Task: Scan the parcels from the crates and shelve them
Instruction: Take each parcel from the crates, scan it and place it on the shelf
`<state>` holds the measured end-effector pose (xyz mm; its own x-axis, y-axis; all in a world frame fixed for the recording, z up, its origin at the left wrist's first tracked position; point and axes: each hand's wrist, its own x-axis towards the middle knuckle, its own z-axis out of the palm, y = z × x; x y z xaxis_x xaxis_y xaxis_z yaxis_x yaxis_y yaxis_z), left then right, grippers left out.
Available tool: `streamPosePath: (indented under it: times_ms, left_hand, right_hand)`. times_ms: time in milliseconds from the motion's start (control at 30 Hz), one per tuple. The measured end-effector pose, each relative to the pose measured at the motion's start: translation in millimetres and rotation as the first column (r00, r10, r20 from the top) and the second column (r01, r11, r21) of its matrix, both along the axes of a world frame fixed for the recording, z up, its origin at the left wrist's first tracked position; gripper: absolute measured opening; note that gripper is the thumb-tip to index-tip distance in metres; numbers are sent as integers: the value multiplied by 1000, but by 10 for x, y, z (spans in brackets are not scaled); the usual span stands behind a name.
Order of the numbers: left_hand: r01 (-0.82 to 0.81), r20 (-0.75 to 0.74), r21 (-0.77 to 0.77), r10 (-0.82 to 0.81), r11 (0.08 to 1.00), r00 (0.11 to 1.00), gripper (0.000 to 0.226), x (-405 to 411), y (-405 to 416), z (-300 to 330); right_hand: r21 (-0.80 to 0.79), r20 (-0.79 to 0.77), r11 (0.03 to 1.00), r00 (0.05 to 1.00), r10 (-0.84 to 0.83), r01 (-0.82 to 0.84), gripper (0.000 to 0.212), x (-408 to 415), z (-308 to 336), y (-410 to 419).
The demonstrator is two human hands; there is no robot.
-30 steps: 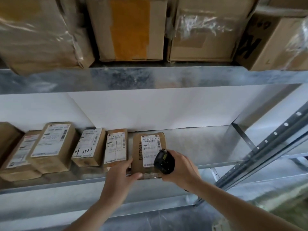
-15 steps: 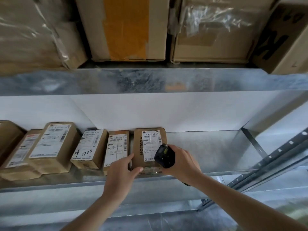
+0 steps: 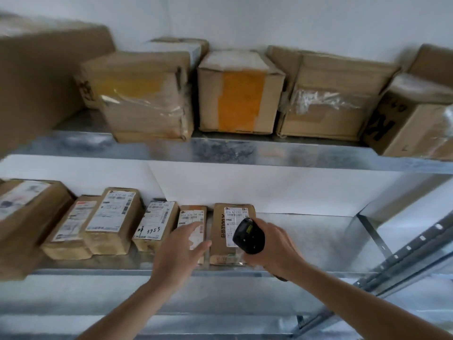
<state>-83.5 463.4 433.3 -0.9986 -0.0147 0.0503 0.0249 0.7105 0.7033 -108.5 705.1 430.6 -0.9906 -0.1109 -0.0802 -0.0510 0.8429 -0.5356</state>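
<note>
On the lower shelf (image 3: 306, 231), the stiff, light parcel (image 3: 224, 231) takes side grips; left hand (image 3: 179, 251) spread, right hand (image 3: 274, 246) gripping scanner (image 3: 248, 235).

Both bare forearms reach up and forward from the bottom of the view, angling in toward each other. The left hand (image 3: 180, 249) is stretched out, palm down, fingers (image 3: 196, 227) straight and slightly spread, thumb poking off to the right; whether the fingertips touch anything beneath them cannot be made out. The left wrist is straight, in line with its forearm. The right hand (image 3: 274, 246) sits just beside it, a touch higher, back of the hand toward the camera, its fingers curled round a black handheld scanner (image 3: 248, 235) whose head tips up and to the left. The right wrist bends slightly inward, and its forearm runs off toward the lower right corner.
</note>
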Motion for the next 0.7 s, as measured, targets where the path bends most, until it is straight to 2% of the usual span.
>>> streamPosePath:
  times_ms: [167, 300, 367, 467, 567, 700]
  left_hand:
    - [-117, -90, -21, 115, 993, 989, 59, 196, -682, 339]
    - [-210, -128, 6, 209, 978, 969, 64, 505, -1582, 604]
    - [-270, -169, 29, 271, 962, 948, 66, 709, -2123, 737]
    - [-347, -198, 6, 341, 938, 919, 42, 1092, -3003, 915]
    - [-515, -179, 24, 511, 857, 841, 43, 1585, -3915, 1098]
    - [-657, -150, 24, 653, 753, 743, 56, 2344, -5191, 1213]
  right_hand:
    - [-16, -57, 994, 993, 106, -107, 81, 65, 435, -766]
    - [19, -74, 974, 971, 229, -228, 60, 117, 722, -1705]
    - [31, -70, 951, 949, 308, -306, 59, 170, 868, -2281]
    - [-3, -88, 910, 907, 412, -414, 64, 339, 1065, -3250]
    - [-40, -88, 859, 858, 506, -510, 62, 604, 1197, -4324]
    - [-65, -92, 761, 763, 640, -646, 76, 1064, 1342, -5799]
